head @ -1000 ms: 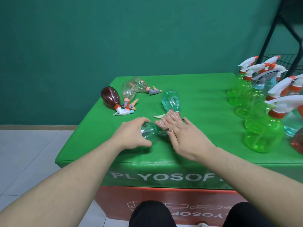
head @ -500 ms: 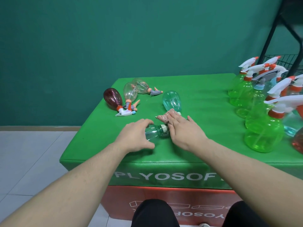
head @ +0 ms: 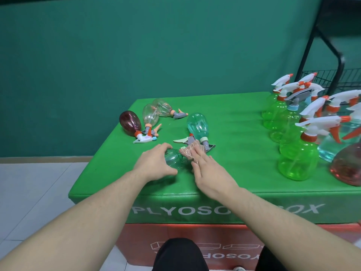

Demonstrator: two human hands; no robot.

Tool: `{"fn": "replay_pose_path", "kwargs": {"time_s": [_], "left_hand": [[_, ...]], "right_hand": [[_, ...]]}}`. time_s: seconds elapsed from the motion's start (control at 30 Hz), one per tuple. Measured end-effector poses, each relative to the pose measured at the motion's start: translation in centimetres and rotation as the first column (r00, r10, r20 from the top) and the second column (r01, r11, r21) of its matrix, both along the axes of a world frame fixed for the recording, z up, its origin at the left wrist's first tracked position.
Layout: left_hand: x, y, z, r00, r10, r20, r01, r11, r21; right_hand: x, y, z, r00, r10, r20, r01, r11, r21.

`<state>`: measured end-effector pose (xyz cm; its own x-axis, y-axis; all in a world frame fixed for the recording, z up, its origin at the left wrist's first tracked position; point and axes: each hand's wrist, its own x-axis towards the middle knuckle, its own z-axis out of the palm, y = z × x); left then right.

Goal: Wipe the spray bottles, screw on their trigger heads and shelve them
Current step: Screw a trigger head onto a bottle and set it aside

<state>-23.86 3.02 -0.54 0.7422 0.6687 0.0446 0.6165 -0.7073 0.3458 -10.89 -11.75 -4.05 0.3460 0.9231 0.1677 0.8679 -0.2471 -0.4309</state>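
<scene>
A clear green bottle (head: 172, 158) lies on its side near the front of the green table (head: 234, 153). My left hand (head: 154, 165) grips its body. My right hand (head: 211, 173) presses a pinkish cloth (head: 190, 151) against the bottle's neck with straight fingers. Just behind lies a teal bottle (head: 197, 126) with a trigger head (head: 183, 141) beside it. Farther left lie a dark red bottle (head: 130, 123) and two clear bottles (head: 150, 116), their trigger heads at their necks.
Several upright bottles with white and orange trigger heads (head: 297, 153) crowd the table's right side. A black wire shelf rack (head: 332, 75) stands behind them. A tiled floor (head: 29, 182) lies to the left, and a green wall is behind.
My right hand has slid the cloth from beside the teal bottle onto the neck of the bottle in my left hand. My left hand keeps its hold; the view shifted slightly.
</scene>
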Motion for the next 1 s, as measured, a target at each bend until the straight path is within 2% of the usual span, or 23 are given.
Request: {"fn": "replay_pose_path", "kwargs": {"time_s": [0.1,0.2,0.27,0.43,0.83,1.0], "left_hand": [[-0.3,-0.5,0.1,1.000,0.019,0.019,-0.018,1.000,-0.021],[-0.7,-1.1,-0.2,0.997,0.046,0.054,-0.044,0.998,-0.044],[-1.0,-1.2,-0.6,0.994,0.068,0.088,-0.063,0.997,-0.053],[-1.3,-1.1,-1.1,0.985,0.089,0.147,-0.079,0.994,-0.072],[-1.6,-0.7,-1.8,0.985,0.074,0.158,-0.063,0.995,-0.077],[-1.3,-0.2,-1.9,0.979,0.130,0.154,-0.111,0.986,-0.127]], "right_hand": [[-0.6,-0.3,0.1,0.986,-0.014,-0.167,0.032,0.994,0.104],[-1.1,-0.5,0.9,0.926,-0.056,-0.372,0.138,0.971,0.197],[-1.3,-0.2,1.3,0.899,-0.073,-0.432,0.189,0.954,0.232],[-1.5,1.2,1.7,0.875,-0.075,-0.478,0.215,0.945,0.245],[0.6,5.6,3.3,0.833,-0.142,-0.534,0.279,0.943,0.184],[-0.2,5.0,2.4,0.842,-0.083,-0.533,0.247,0.938,0.244]]}}
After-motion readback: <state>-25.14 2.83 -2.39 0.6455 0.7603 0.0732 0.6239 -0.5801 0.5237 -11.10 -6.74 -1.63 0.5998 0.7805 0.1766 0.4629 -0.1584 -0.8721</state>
